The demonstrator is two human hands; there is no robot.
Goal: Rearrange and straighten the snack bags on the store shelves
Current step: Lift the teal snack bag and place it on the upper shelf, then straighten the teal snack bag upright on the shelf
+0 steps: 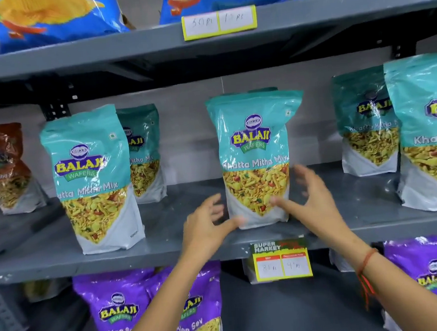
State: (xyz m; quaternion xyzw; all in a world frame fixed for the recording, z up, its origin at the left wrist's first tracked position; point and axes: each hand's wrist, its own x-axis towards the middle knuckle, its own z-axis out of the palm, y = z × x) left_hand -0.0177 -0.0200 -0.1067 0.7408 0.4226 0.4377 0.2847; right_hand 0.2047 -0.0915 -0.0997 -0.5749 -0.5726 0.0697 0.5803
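Head view: the teal Khatta Mitha bag [255, 159] stood upright at centre of the middle shelf [167, 251]. The left hand [206, 224] came in at seven o'clock, the right hand [307, 199] at four — fingers spread on both, thumbs just at its base. Light, crinkly, slippery film, I'd say — best cupped low at both sides.

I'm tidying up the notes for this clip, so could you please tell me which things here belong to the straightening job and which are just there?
Job:
- middle teal Khatta Mitha Mix bag
- left hand, right hand, open either side
- neighbouring teal bags
- purple Aloo Sev bags

Just there:
- yellow price tag
- handwritten shelf label
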